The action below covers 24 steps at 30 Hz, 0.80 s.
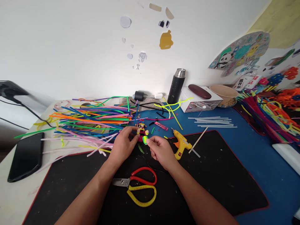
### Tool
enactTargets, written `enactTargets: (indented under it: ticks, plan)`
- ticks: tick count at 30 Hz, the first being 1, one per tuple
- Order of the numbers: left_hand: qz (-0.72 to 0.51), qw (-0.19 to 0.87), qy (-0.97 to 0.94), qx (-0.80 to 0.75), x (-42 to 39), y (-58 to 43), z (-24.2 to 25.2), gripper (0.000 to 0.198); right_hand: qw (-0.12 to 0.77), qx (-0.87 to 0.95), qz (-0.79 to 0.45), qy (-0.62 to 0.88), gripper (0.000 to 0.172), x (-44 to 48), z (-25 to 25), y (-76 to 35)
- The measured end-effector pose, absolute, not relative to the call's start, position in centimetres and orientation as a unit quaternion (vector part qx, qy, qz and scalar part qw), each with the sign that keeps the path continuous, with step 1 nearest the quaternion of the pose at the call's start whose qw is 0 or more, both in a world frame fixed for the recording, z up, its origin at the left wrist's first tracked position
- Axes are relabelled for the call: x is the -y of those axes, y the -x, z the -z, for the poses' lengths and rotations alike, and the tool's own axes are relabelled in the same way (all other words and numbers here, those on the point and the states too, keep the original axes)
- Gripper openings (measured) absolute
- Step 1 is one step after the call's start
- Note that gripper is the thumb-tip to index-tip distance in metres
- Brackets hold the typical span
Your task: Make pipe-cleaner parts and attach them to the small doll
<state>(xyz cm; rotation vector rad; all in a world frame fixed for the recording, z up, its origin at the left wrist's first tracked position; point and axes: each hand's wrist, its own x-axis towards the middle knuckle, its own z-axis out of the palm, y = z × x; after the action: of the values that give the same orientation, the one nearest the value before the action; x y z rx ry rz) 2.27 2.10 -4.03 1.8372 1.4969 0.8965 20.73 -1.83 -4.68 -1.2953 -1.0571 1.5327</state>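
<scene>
A small multicoloured figure [141, 127], seemingly made of pipe cleaners, stands upright beyond the mat's middle. My left hand [124, 143] grips its left side between thumb and fingers. Between the thumb and forefinger of my right hand [161, 150] is a small neon green-and-yellow coiled pipe cleaner piece [145, 140], held close to the front of the figure. Whether the two touch is hard to tell. Scissors [142, 181] with one red and one yellow handle lie nearer to me. Right of my right hand rests a yellow glue gun [180, 143].
Many loose pipe cleaners [93, 117] are heaped at the left, beside a black phone [27, 156]. Clear glue sticks [213, 122] lie behind the black mat [225, 175]. A dark thermos [177, 86], white box [199, 101] and woven basket [223, 93] stand along the wall.
</scene>
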Motion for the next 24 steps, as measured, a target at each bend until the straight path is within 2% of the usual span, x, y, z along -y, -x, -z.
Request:
enactTargets:
  ticks: [11,24]
  plan:
    - [-0.413,0.308,-0.671,-0.533,-1.1,-2.9,2.8,0.017,0.425,0.394,-0.629,0.518,0.047,1.7,4.3,-20.4]
    - [-0.424,0.278,-0.707,-0.493,-0.4,-3.3,2.4,0.009,0.451,0.357,-0.650,0.496,0.043,1.7,4.1,-20.3]
